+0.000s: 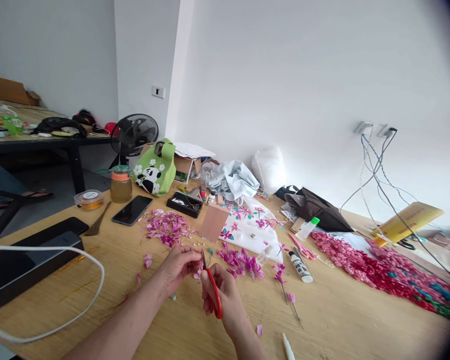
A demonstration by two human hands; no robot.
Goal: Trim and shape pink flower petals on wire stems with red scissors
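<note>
My right hand is closed around a pair of red-handled scissors, their blades pointing away from me. Beside it, my left hand pinches something too small to make out, right at the scissor tips. A bit of pink petal shows just below those fingertips. Beyond my hands lie a heap of magenta petals and another cluster of petals. Stemmed pink flowers rest to the right. More flowers with teal pieces lie on a white sheet.
A phone, a jar and a white cable occupy the left. Right of my hands are a glue bottle, pink scissors and pink-red trim. A white pen-like tool lies near the front edge.
</note>
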